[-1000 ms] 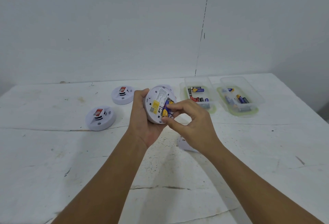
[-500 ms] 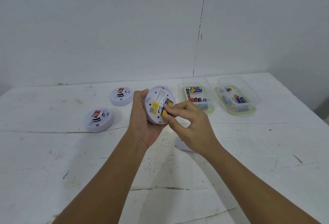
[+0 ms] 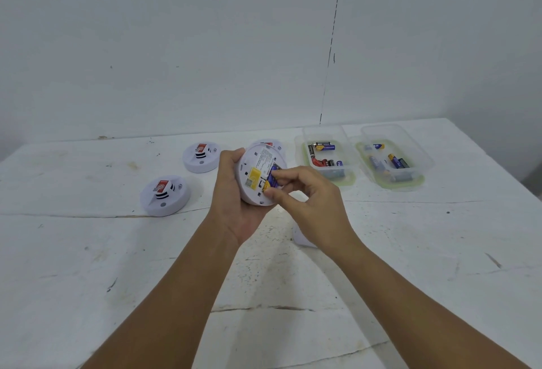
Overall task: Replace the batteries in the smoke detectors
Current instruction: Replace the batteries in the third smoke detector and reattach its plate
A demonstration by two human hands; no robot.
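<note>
You face a plain white wall that fills the upper half of the frame. A thin dark vertical crack runs down it right of centre, ending where the wall meets the table. At the far right a second wall turns toward you, slightly shadowed in the corner. Below, a white table spreads across the lower half; its painted top is worn, with scuffs, dark specks and long cracks crossing it from left to right. The light is soft and even.
</note>
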